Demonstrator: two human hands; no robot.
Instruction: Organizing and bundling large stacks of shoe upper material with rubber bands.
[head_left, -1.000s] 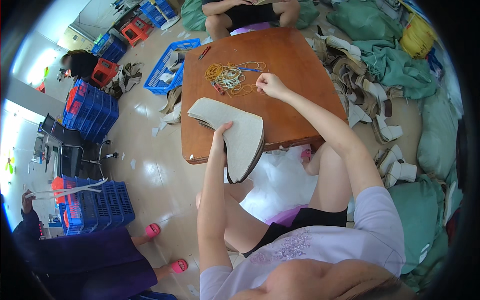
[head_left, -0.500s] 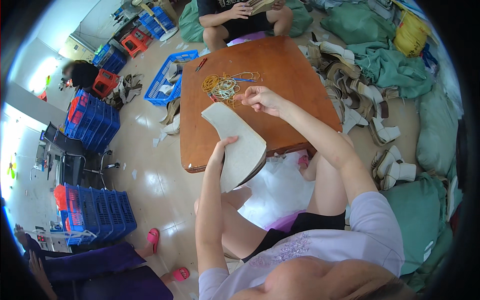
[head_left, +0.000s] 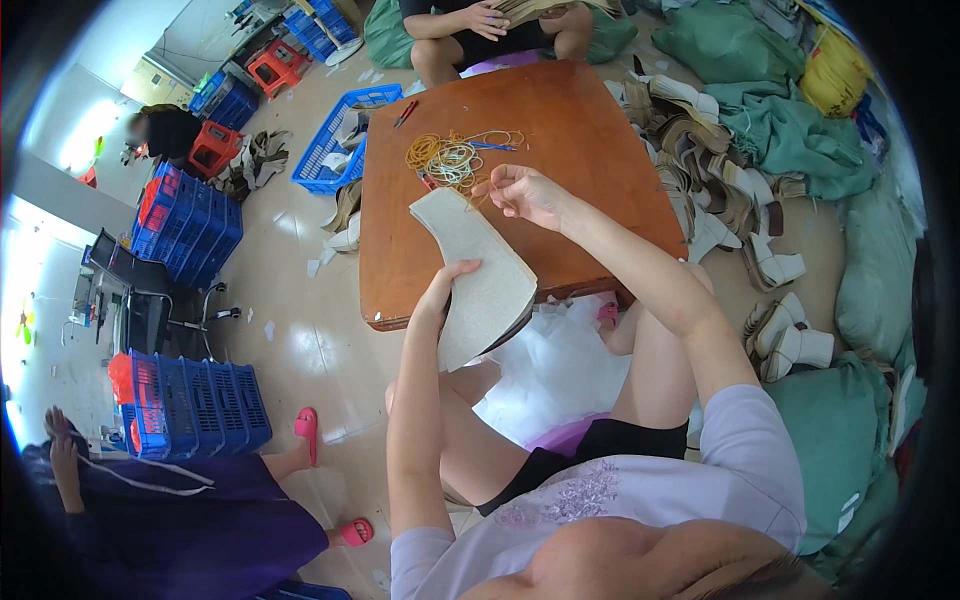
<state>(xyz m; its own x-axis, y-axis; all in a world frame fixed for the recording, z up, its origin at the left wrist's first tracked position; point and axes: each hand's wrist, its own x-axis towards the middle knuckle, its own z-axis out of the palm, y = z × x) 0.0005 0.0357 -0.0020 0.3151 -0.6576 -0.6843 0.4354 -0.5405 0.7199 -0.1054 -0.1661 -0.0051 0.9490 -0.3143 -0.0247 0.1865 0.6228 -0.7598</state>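
- The left hand pinches the stack, thumb on top; the stack extends forward and right of it, partly over the table.
- The right hand is half curled near the stack's far end; whether it pinches a cord, I cannot tell.
- The step looks like steadying the stack; the next move seems to call for a firm left grip.
- Beyond both hands lie tangled cords; farther left, a crate; well right, green sacks.

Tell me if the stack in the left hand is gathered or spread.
Gathered: the left hand grips the stack, its layers' edges lying close together.
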